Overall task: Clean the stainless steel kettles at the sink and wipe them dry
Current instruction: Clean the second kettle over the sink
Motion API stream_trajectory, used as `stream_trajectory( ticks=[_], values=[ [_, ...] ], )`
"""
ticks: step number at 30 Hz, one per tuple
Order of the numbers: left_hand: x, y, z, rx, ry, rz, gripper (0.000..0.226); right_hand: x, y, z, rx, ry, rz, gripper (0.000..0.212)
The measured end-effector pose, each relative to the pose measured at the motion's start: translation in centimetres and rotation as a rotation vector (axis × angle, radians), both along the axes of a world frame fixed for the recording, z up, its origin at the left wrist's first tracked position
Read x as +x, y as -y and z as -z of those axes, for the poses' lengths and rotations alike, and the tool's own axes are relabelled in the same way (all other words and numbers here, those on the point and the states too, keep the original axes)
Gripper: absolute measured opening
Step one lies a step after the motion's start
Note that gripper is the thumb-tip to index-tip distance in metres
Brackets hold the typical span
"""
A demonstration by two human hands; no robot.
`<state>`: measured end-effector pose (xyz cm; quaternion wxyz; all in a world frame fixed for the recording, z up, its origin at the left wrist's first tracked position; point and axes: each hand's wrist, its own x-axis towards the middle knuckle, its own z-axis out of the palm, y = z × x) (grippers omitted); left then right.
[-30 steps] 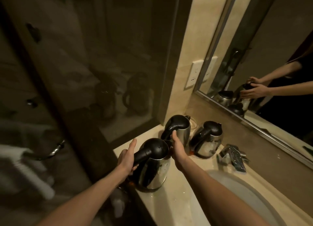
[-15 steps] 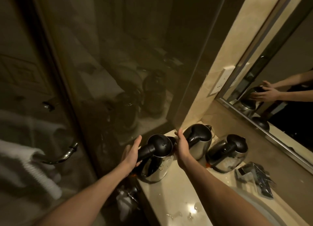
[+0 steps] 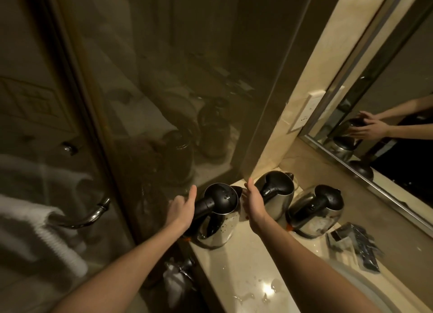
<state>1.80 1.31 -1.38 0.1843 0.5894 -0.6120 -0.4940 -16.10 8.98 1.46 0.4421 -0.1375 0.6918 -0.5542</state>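
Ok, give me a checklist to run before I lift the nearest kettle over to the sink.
1. Nearest kettle upright on the counter: ok.
2. Its lid shut: ok.
3. Left hand gripping the handle: cannot tell, its fingers are hidden.
4. Right hand free and beside the kettle: ok, fingers straight.
5. Middle kettle apart from the nearest one: ok, the right hand sits between them.
6. Counter dry along the way: not ok, water drops lie on it.
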Motion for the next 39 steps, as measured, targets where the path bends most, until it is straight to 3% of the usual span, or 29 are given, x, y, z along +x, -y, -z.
stream_trajectory(
  ticks=[4,10,19,32,39],
  values=[
    [-1.3,-0.1,-2.1,-0.287,-0.036,-0.091,0.054,-1.4,-2.4,-0.8,0.017,0.002,0.084,0.066],
    [-7.5,-2.7,-5.7,-0.397,-0.264,-0.023,0.055,-4.8,-7.4,-2.3,-0.018,-0.091,0.215,0.057],
    [-15.8,-6.7,-4.7,-0.236,-0.194,0.197,0.056,-9.5,-13.4,-4.9,0.039,-0.090,0.294,0.052],
    [-22.0,-5.6,-1.3,-0.067,0.144,0.218,0.074,-13.6,-11.8,-3.5,0.059,-0.040,0.256,0.051],
    [-23.2,-5.3,0.6,-0.015,0.224,0.204,0.080,-13.9,-10.6,-1.5,0.067,0.032,0.210,0.058]
  ],
)
